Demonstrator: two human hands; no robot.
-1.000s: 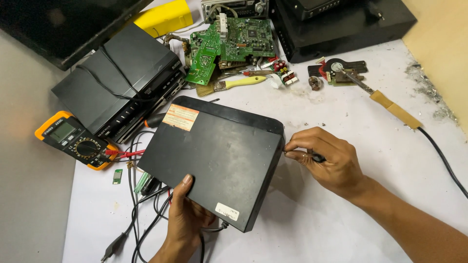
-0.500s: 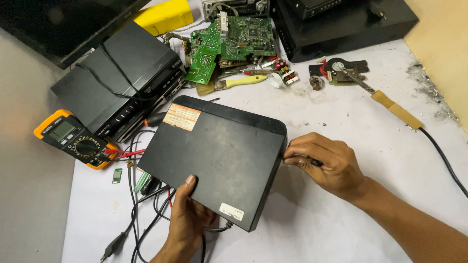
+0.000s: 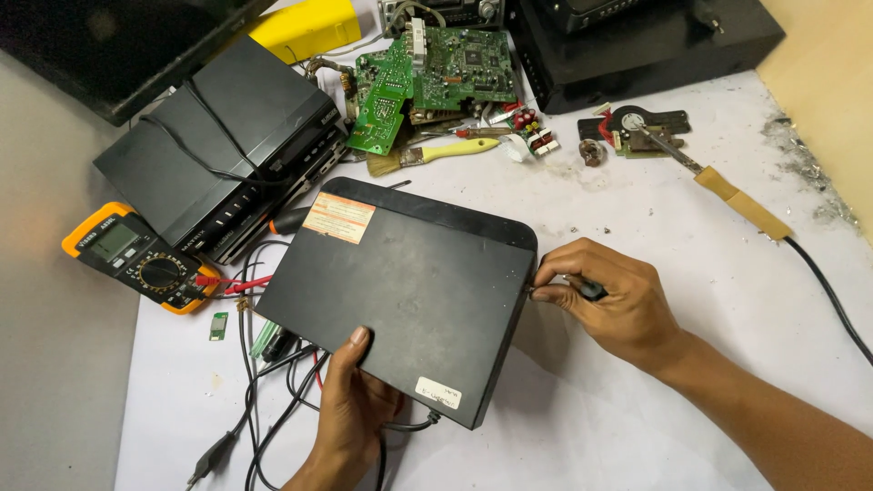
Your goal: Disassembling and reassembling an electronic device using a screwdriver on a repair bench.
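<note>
A flat black electronics box point(image 3: 409, 291) with an orange sticker and a small white label lies on the white worktop point(image 3: 637, 418). My left hand point(image 3: 350, 409) grips its near edge, thumb on top, fingers underneath. My right hand point(image 3: 609, 295) is closed on a small dark-handled screwdriver point(image 3: 587, 289), whose tip is pressed against the box's right side edge. Most of the screwdriver is hidden by my fingers.
A yellow multimeter point(image 3: 136, 259) with red leads lies left. Another black device point(image 3: 218, 155) sits behind it. Green circuit boards point(image 3: 436, 73), a yellow-handled brush point(image 3: 436, 155), a soldering iron point(image 3: 718, 186) with its black cord, and loose cables point(image 3: 264, 400) surround the box.
My right hand stays at the box's right edge, its fingers shifting slightly on the screwdriver. The left hand keeps its hold on the near edge.
</note>
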